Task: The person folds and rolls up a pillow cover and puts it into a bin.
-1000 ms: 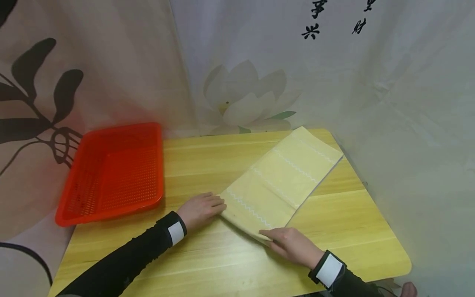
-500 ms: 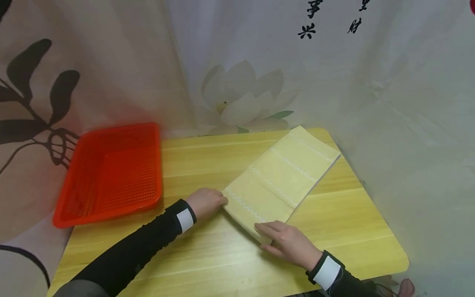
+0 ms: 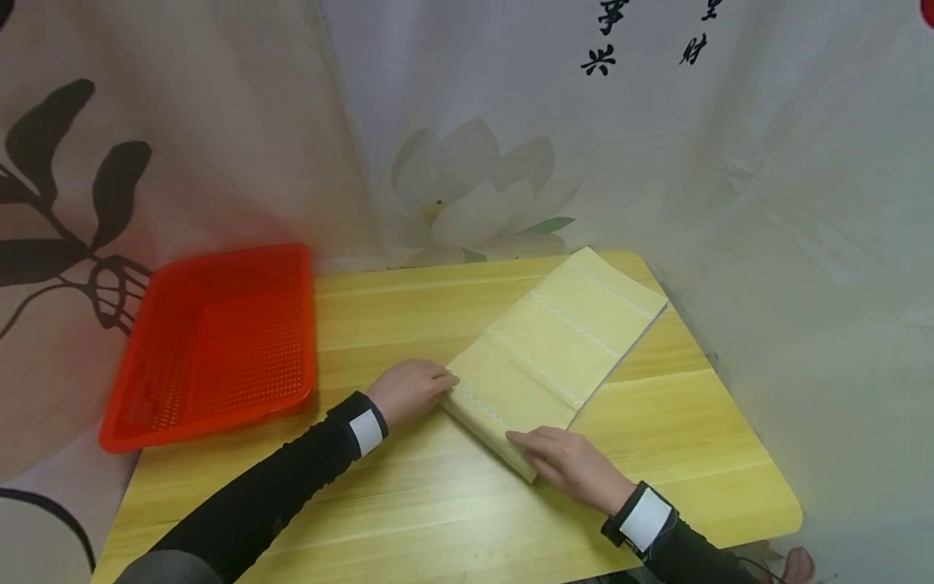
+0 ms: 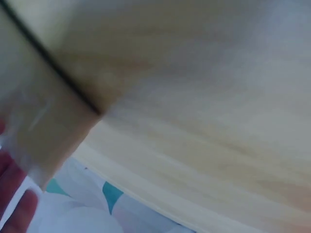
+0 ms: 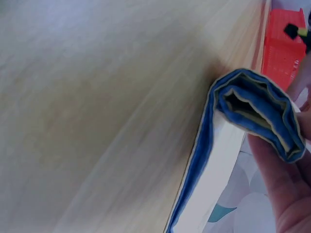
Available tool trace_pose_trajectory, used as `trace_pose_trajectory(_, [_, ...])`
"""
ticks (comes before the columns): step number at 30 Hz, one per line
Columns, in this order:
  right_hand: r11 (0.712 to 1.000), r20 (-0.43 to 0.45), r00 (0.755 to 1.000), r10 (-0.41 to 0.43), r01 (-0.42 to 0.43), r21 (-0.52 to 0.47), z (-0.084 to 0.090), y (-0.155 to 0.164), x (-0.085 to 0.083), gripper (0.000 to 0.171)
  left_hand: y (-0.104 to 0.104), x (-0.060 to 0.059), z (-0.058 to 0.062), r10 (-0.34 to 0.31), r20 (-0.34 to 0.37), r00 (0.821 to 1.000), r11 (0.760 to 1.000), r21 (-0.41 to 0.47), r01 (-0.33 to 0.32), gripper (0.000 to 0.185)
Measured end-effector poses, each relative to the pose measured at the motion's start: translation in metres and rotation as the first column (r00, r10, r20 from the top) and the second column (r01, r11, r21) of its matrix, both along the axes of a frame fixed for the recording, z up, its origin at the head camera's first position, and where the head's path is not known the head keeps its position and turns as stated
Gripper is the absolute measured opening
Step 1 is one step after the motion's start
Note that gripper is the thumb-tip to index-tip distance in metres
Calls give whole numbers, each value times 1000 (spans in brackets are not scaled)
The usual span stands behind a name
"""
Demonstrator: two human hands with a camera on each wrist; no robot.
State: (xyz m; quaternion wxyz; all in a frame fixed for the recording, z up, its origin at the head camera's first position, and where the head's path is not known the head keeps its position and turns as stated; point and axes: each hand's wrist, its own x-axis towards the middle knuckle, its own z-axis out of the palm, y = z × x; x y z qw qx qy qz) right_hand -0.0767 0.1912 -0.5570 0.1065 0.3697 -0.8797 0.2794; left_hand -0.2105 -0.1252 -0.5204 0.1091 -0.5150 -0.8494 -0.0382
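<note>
A long pale yellow cloth (image 3: pixel 543 349) with white zigzag stitching lies slanted across the table, its near end turned into a flattened roll. My left hand (image 3: pixel 410 391) grips the roll's left end with its fingers bent over the top. At the opposite end, my right hand (image 3: pixel 575 464) holds the roll, fingers laid over it and thumb on the near side. The right wrist view shows the roll's open end (image 5: pixel 262 114), with blue layers wound inside and fingers (image 5: pixel 279 189) against it. In the left wrist view, blurred fingers (image 4: pixel 22 211) meet the cloth's corner (image 4: pixel 53 136).
A red perforated plastic basket (image 3: pixel 241 349) stands at the left of the wood-grain table (image 3: pixel 379 495). A printed curtain (image 3: pixel 467 97) with a lotus and dark characters hangs right behind the table's far edge.
Both hands have pushed the roll a little up and to the right along the cloth. The roll looks thicker, and the nearest zigzag line now sits close to it. The view has shifted slightly.
</note>
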Motion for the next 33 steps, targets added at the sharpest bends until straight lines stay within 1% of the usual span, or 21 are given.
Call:
trace_pose_trajectory(3, [1000, 3, 1000, -13, 13, -7, -1, 4, -2, 50, -11, 9, -5, -37, -121, 992, 999, 30, 41, 40])
trace_pose_trajectory(5, [1000, 2, 1000, -27, 27, -2, -2, 6, -3, 51, -17, 16, -8, -57, -177, 983, 997, 39, 64, 46])
trace_pose_trajectory(8, [998, -24, 998, -57, 57, 12, -4, 10, -5, 51, -22, 22, -13, -71, -236, 969, 997, 10, 76, 53])
trace_pose_trajectory(11, [996, -68, 994, -87, 89, 27, -5, 13, -5, 51, -23, 24, -17, -73, -265, 962, 997, -44, 64, 54])
trace_pose_trajectory(15, [991, -137, 985, -106, 116, 64, -5, 13, -4, 55, -19, 19, -21, -66, -234, 970, 996, -65, 52, 50])
trace_pose_trajectory(19, [987, -219, 973, -70, 99, 128, -3, 8, -1, 61, -13, 11, -27, -67, -182, 981, 997, -41, 60, 49])
trace_pose_trajectory(22, [982, -254, 967, -38, 84, 170, -2, 3, 2, 61, -9, 4, -31, -70, -144, 987, 997, -36, 65, 48])
trace_pose_trajectory(25, [976, -257, 966, -36, 90, 199, -1, 1, 5, 56, -4, 0, -31, -72, -106, 992, 997, -42, 68, 47])
trace_pose_trajectory(30, [964, -253, 967, -39, 103, 246, -4, 3, 6, 50, 4, -5, -33, -65, -35, 997, 994, -95, 61, 46])
trace_pose_trajectory(33, [963, -256, 966, -31, 98, 251, -7, 5, 7, 49, 5, -7, -35, -57, -2, 998, 993, -103, 56, 46])
